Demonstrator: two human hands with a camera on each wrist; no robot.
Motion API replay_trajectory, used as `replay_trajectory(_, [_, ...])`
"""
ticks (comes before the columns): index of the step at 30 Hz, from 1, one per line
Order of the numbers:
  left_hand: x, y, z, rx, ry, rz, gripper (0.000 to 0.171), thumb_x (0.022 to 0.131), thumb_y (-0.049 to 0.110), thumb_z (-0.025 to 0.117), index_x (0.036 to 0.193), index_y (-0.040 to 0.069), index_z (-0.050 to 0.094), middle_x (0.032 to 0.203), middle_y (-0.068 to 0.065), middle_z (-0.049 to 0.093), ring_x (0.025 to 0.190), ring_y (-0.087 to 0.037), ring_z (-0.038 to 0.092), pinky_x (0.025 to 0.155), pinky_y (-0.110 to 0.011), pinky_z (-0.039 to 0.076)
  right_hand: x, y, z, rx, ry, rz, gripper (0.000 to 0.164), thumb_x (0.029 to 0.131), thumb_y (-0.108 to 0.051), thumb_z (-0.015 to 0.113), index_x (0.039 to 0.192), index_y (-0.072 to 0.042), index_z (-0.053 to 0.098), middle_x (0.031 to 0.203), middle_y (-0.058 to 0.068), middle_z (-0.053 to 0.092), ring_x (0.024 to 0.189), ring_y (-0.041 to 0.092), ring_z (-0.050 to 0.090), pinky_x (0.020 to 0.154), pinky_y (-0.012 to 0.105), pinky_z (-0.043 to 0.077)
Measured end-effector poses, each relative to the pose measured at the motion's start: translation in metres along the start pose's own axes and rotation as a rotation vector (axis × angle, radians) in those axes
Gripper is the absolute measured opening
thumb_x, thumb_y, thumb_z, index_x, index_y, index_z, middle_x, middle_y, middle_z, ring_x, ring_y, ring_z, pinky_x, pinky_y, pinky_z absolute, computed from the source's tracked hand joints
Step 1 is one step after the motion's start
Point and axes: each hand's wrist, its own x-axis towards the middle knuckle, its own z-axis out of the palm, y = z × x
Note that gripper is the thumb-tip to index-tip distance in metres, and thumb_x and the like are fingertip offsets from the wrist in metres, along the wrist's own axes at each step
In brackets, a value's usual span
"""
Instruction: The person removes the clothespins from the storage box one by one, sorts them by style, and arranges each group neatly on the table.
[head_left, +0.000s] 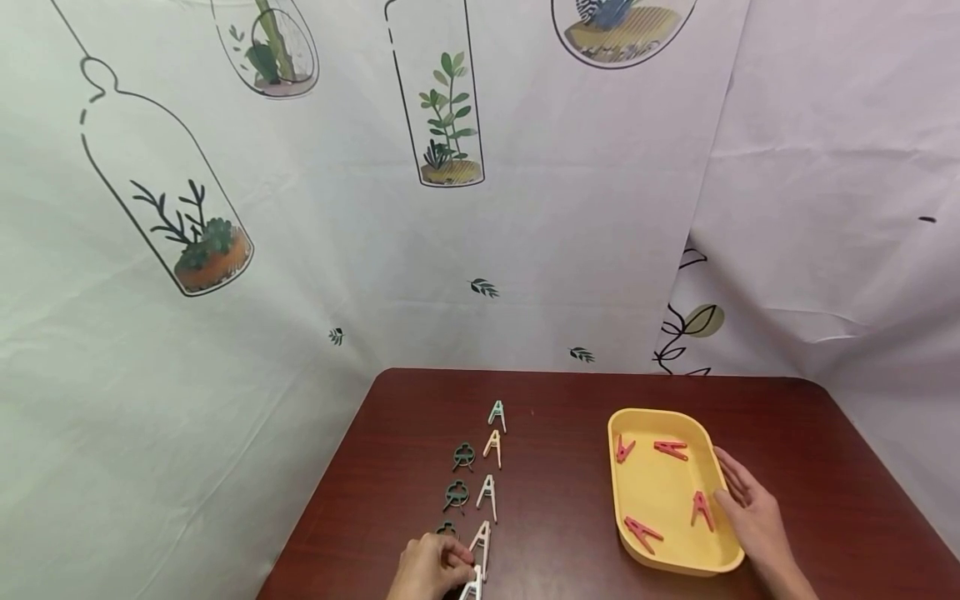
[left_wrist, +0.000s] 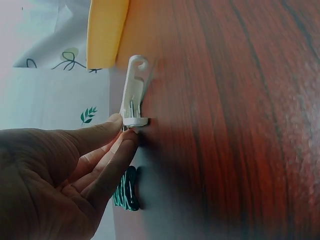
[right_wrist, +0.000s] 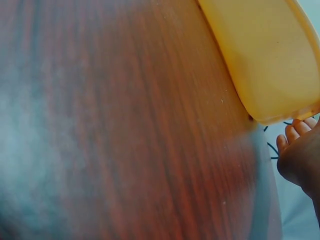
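With thumb and fingertips, my left hand (head_left: 429, 568) pinches a white clothespin (left_wrist: 131, 92) at the near end of a row. Beyond it stand more clothespins in the same row: two white ones (head_left: 483, 542), a cream one (head_left: 492, 447) and a mint one (head_left: 497, 413). Dark green round clips (head_left: 457, 494) form a second row to the left, the nearest partly behind my hand. At the right, my right hand (head_left: 752, 512) holds the side of a yellow tray (head_left: 660, 487), thumb at the rim and fingers along the outer wall. Several red clothespins (head_left: 701, 510) lie scattered in it.
Everything stands on a dark red-brown wooden table (head_left: 555, 500). A pale cloth (head_left: 570, 225) printed with plants hangs right behind its far edge and along both sides.
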Motion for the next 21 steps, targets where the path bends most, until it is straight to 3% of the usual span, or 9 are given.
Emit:
replay_trajectory(6, [-0.002, 0.0, 0.0, 0.04, 0.022, 0.044, 0.018, 0.069, 0.017, 0.093, 0.073, 0.024, 0.077, 0.065, 0.023, 0.069, 0.062, 0.007, 0.059, 0.06, -0.03, 0.051, 0.001, 0.0, 0.0, -0.005, 0.0, 0.004, 0.055, 0.101, 0.013, 0.058, 0.154, 0.011, 0.044, 0.14, -0.028, 0.052, 0.121, -0.025, 0.045, 0.095, 0.001, 0.039])
replay_trajectory(12, [-0.002, 0.0, -0.006, 0.052, 0.002, 0.028, 0.018, 0.071, 0.019, 0.095, 0.073, 0.025, 0.078, 0.064, 0.023, 0.068, 0.061, 0.007, 0.058, 0.06, -0.03, 0.051, 0.001, 0.001, 0.0, 0.017, 0.007, -0.012, 0.055, 0.1, 0.014, 0.058, 0.153, 0.012, 0.045, 0.138, -0.029, 0.053, 0.121, -0.024, 0.046, 0.095, 0.002, 0.039])
replay_trajectory(17, [0.001, 0.002, -0.017, 0.003, -0.001, -0.034, 0.018, 0.075, 0.021, 0.096, 0.074, 0.024, 0.078, 0.063, 0.021, 0.067, 0.058, 0.004, 0.057, 0.058, -0.026, 0.047, 0.001, 0.001, 0.001, 0.068, 0.012, -0.045, 0.055, 0.098, 0.019, 0.057, 0.151, 0.015, 0.044, 0.136, -0.031, 0.055, 0.122, -0.022, 0.049, 0.096, 0.003, 0.04])
replay_trajectory(21, [0.006, 0.005, -0.028, -0.077, 0.011, -0.045, 0.014, 0.08, 0.016, 0.093, 0.078, 0.02, 0.079, 0.068, 0.016, 0.07, 0.06, 0.002, 0.061, 0.057, -0.023, 0.049, 0.0, 0.001, 0.001, 0.033, 0.012, -0.025, 0.055, 0.099, 0.016, 0.058, 0.153, 0.013, 0.045, 0.138, -0.029, 0.054, 0.122, -0.023, 0.047, 0.096, 0.002, 0.04])
